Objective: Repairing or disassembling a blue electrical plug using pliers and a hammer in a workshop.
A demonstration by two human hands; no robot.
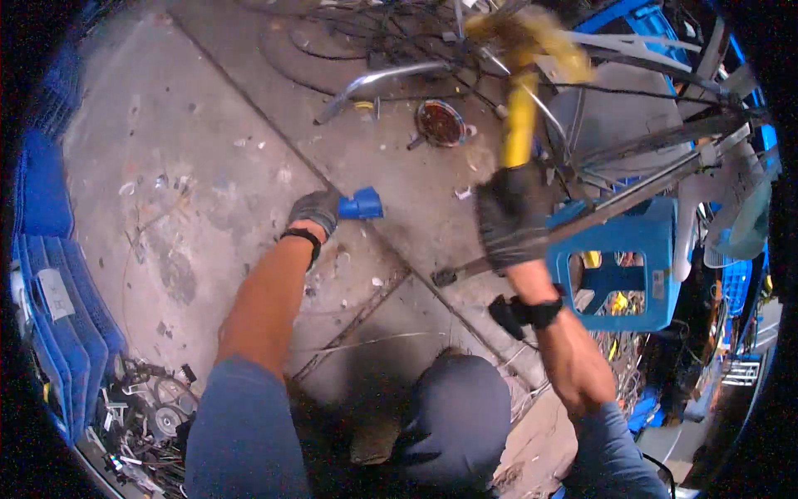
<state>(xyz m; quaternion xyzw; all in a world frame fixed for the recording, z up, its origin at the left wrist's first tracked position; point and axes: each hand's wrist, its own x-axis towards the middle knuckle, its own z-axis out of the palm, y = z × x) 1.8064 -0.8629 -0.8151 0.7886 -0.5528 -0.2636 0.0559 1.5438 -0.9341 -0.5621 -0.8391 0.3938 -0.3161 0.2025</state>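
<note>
Several blue crates (pixel 62 308) stand stacked along the left edge of the concrete floor (pixel 208 125), with a heap of dark scrap parts (pixel 158 416) near its lower left corner. To their right, the gloved left hand (pixel 314 209) grips a blue plastic piece (pixel 362 204) around the middle of the floor; whether the piece touches the floor, I cannot tell. Toward the floor's far edge lie black cables (pixel 403 51) and a round bowl (pixel 439 101) of reddish-brown bits. The gloved right hand (pixel 511 212), apart from the left, is closed around a yellow tool (pixel 521 125), which points away from the person, its far end blurred. A metal frame (pixel 636 193) passes behind that hand, and a blue stool (pixel 661 274) sits toward the floor's right edge
</note>
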